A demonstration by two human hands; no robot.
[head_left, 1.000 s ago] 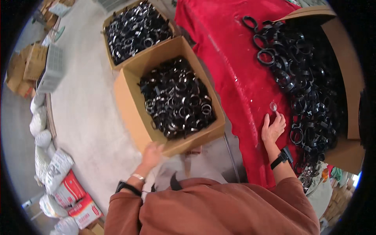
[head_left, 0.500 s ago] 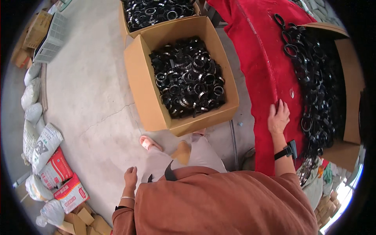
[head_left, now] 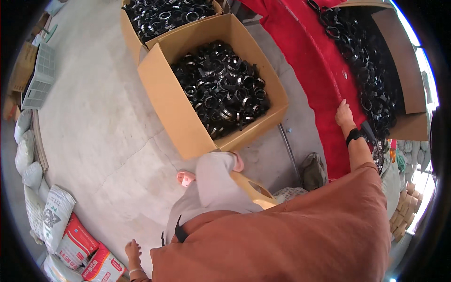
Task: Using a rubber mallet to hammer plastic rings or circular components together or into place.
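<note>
My right hand rests on the red cloth covering the table at my right, its fingers slightly bent and nothing visible in them. Just beyond it lies a heap of black ring-shaped parts, spilling from a cardboard box on its side. Low at the left, my left hand hangs beside my body, empty, fingers loosely curled and apart. In front of me on the floor, an open cardboard box holds a pile of black rings with shiny metal bands. Neither hand touches these rings.
Behind the box stands another carton of similar rings. A yellow stool is by my legs, near a dark bag. Filled sacks and a grey plastic crate line the left side. A metal bar lies near the table.
My body and view have turned, and my legs have shifted. My right hand stays on the cloth, its fingers less spread. My left hand has swung lower and farther left.
</note>
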